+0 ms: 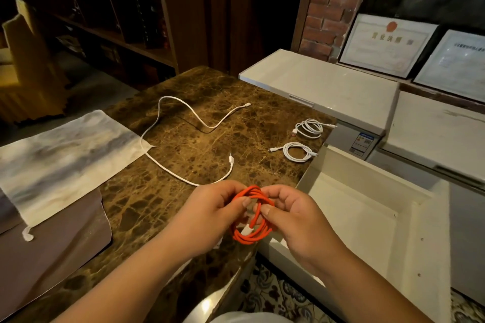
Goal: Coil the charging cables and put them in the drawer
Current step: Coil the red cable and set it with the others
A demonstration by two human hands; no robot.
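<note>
A: Item one?
B: Coiled orange braided charging cable (252, 217), held above the edge of the brown marble counter (183, 165). Left hand (212, 215) and right hand (291, 215) both pinch the loop, thumbs pressing it.

A: Destination?
B: Open white drawer (393, 257), directly right of the coil; the right hand is nearer.

A: Remaining stock?
B: Two coiled white cables (307, 127), (298, 151) beside the drawer; one loose white cable (183, 139) uncoiled, likely next.

The coiled cable (252, 217) is bright orange-red; three other cables (183, 123) look white. The table (162, 191) is brown, gold-veined marble. The cloth (60, 160) is streaky grey-white.
</note>
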